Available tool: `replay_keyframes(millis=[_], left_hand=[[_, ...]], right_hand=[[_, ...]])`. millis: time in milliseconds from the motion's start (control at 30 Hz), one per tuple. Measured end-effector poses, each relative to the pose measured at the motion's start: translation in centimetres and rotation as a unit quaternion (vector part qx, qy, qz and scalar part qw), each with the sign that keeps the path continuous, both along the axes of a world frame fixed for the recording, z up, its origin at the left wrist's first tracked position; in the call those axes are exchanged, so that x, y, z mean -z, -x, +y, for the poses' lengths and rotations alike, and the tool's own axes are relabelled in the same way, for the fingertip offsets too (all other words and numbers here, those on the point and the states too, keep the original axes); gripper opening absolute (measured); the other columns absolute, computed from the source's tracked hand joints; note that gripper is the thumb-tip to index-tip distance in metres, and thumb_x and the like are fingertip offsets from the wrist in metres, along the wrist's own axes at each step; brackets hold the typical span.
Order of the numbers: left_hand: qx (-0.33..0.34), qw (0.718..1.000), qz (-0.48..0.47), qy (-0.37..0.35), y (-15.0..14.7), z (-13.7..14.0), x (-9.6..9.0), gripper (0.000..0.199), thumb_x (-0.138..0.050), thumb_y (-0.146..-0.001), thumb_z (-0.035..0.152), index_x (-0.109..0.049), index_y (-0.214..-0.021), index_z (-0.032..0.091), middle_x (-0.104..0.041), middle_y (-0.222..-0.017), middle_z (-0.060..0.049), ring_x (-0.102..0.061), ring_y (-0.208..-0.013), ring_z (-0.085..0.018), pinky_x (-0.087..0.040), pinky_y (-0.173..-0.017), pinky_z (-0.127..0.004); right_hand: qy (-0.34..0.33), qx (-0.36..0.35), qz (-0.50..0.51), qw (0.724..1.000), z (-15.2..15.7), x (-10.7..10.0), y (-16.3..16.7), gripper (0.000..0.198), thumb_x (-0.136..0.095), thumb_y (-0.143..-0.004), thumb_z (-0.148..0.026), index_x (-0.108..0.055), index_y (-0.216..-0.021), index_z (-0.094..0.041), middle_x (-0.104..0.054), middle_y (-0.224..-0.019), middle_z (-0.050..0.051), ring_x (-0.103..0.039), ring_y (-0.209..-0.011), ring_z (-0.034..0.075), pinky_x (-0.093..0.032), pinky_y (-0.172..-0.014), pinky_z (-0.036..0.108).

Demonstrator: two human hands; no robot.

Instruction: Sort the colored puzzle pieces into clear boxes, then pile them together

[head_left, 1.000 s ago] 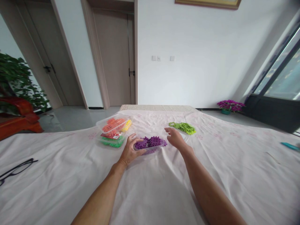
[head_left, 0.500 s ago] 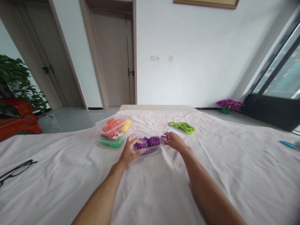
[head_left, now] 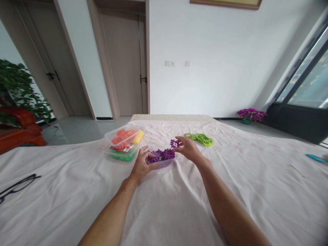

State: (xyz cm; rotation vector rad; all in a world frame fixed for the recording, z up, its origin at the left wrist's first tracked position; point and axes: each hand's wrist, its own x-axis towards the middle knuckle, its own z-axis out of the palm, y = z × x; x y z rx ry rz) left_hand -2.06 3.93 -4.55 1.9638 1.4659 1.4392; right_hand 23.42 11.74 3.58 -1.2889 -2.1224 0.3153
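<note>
A clear plastic box (head_left: 164, 164) with several purple building pieces (head_left: 169, 154) in it stands on the cloth in front of me. My left hand (head_left: 142, 164) grips the box's left end, thumb along the near side and fingers over the rim. Between the thumb and fingers of my right hand (head_left: 188, 148) is a purple notched square piece (head_left: 175, 143) with a windowed middle, held above the box's right end. Behind the right hand lie lime-green pieces (head_left: 202, 139) in a loose heap; a clear lid there is mostly hidden.
At the left, a clear box of orange pieces (head_left: 124, 136) rests on a box of green pieces (head_left: 124, 155), beside yellow pieces (head_left: 138, 137). Glasses (head_left: 19, 186) lie at the left edge, a blue object (head_left: 316, 158) far right. Pale cloth (head_left: 164, 212) covers the table.
My right hand has lifted the purple square piece up and to the left, from beside the box to above its right end. The left hand has stayed on the box.
</note>
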Motion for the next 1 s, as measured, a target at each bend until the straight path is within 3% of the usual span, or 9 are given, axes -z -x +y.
replay_keyframes(millis=[133, 300, 467, 567, 667, 767, 1000], left_hand=[[-0.001, 1.0, 0.009, 0.0, 0.0, 0.0, 0.0, 0.036, -0.079, -0.069, 0.045, -0.069, -0.095, 0.021, -0.042, -0.138, -0.012, -0.035, -0.138, -0.032, -0.032, -0.115, -0.05], [-0.012, 1.0, 0.025, 0.01, -0.1, -0.2, -0.4, 0.05, -0.079, -0.069, 0.045, -0.065, -0.111, 0.022, -0.04, -0.141, -0.012, -0.035, -0.138, -0.031, -0.028, -0.116, -0.052], [-0.001, 1.0, 0.003, -0.02, -0.1, 0.0, -0.2, 0.065, -0.079, -0.069, 0.044, -0.055, -0.125, 0.021, -0.044, -0.138, -0.013, -0.039, -0.135, -0.03, -0.031, -0.115, -0.049], [0.017, 0.999, -0.026, -0.038, 0.0, 0.2, 0.2, 0.073, -0.078, -0.07, 0.043, -0.047, -0.132, 0.021, -0.045, -0.138, -0.013, -0.043, -0.133, -0.029, -0.035, -0.112, -0.048], [0.032, 0.998, -0.054, -0.028, 0.0, 0.4, 0.5, 0.08, -0.078, -0.07, 0.043, -0.041, -0.138, 0.021, -0.044, -0.14, -0.014, -0.046, -0.131, -0.029, -0.038, -0.111, -0.047], [0.036, 0.997, -0.07, -0.013, 0.1, 0.5, 0.6, 0.084, -0.078, -0.07, 0.043, -0.037, -0.141, 0.022, -0.041, -0.143, -0.014, -0.045, -0.132, -0.03, -0.038, -0.111, -0.047], [0.041, 0.995, -0.093, 0.015, 0.1, 0.4, 0.6, 0.089, -0.078, -0.07, 0.042, -0.034, -0.145, 0.023, -0.038, -0.146, -0.014, -0.046, -0.132, -0.03, -0.038, -0.111, -0.047]], right_hand=[[0.017, -0.045, -0.028, 0.998, -1.1, -0.1, 1.2, 0.066, -0.08, -0.065, -0.029, -0.061, -0.128, -0.021, -0.068, -0.111, 0.008, -0.064, -0.094, 0.022, -0.048, -0.082, 0.031], [0.022, -0.074, -0.049, 0.996, -1.3, -0.2, 1.3, 0.057, -0.077, -0.071, -0.035, -0.064, -0.124, -0.02, -0.067, -0.115, 0.01, -0.062, -0.102, 0.024, -0.047, -0.086, 0.032], [0.009, 0.043, -0.026, 0.999, 1.1, 0.6, -2.0, 0.041, -0.061, -0.086, -0.033, -0.064, -0.124, -0.02, -0.067, -0.12, 0.011, -0.061, -0.109, 0.025, -0.044, -0.094, 0.035], [0.022, 0.147, -0.096, 0.984, 2.5, 2.4, -4.9, 0.043, -0.059, -0.085, -0.029, -0.062, -0.127, -0.017, -0.064, -0.126, 0.014, -0.055, -0.119, 0.028, -0.039, -0.1, 0.038], [0.082, 0.224, -0.166, 0.957, 3.3, 4.7, -7.3, 0.057, -0.066, -0.078, -0.037, -0.058, -0.131, -0.019, -0.057, -0.133, 0.016, -0.051, -0.121, 0.033, -0.041, -0.094, 0.042], [0.105, 0.231, -0.191, 0.948, 3.4, 6.2, -8.4, 0.046, -0.062, -0.081, -0.042, -0.063, -0.123, -0.023, -0.055, -0.135, 0.015, -0.05, -0.12, 0.035, -0.043, -0.087, 0.042], [0.039, 0.218, -0.192, 0.956, 2.5, 6.7, -8.4, 0.03, -0.053, -0.089, -0.042, -0.07, -0.109, -0.028, -0.065, -0.122, 0.007, -0.053, -0.115, 0.028, -0.041, -0.085, 0.036]])
